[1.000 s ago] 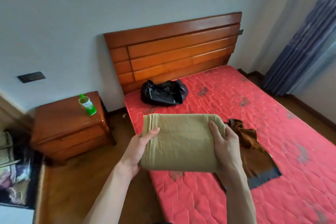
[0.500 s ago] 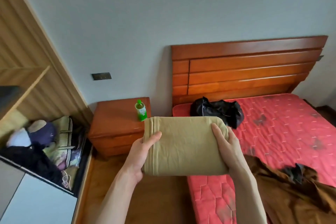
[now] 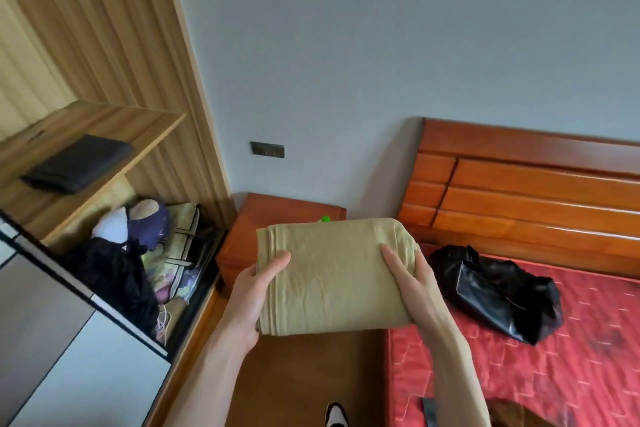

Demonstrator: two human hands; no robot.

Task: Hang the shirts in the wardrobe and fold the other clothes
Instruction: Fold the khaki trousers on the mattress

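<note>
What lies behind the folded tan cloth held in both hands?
Behind the folded tan cloth, held by the left hand and right hand, stands an orange-brown wooden nightstand. Only a green bottle cap peeks above the fold; the rest is covered.

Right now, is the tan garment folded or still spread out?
Folded. The tan garment is a compact rectangle with stacked layer edges along its left side, held between the left hand and right hand.

Bare forearms, 1 white shoe (image 3: 335, 415)
</note>
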